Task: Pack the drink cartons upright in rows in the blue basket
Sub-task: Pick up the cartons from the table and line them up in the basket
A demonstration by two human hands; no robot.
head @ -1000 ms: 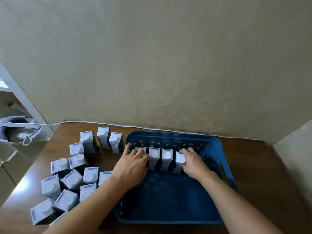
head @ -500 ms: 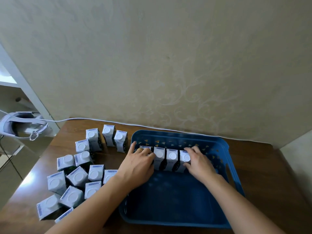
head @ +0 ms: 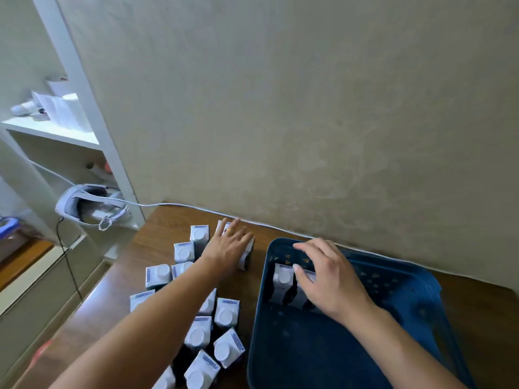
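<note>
My left hand [head: 229, 245] lies fingers spread over loose drink cartons [head: 224, 313] at centre frame, nothing clamped. My right hand [head: 330, 279], fingers apart, rests on the carton row [head: 282, 282] in the blue basket [head: 407, 293], lower right. Risk: a careless grab topples neighbouring cartons.

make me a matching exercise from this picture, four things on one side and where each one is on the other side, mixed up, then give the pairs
1. left hand
2. right hand
3. white headset
4. white cable

A. along the foot of the wall
B. over cartons in the blue basket
C. on the shelf unit at left
D. on cartons standing on the table

Pairs: 1-D, 2-B, 3-C, 4-A
</note>
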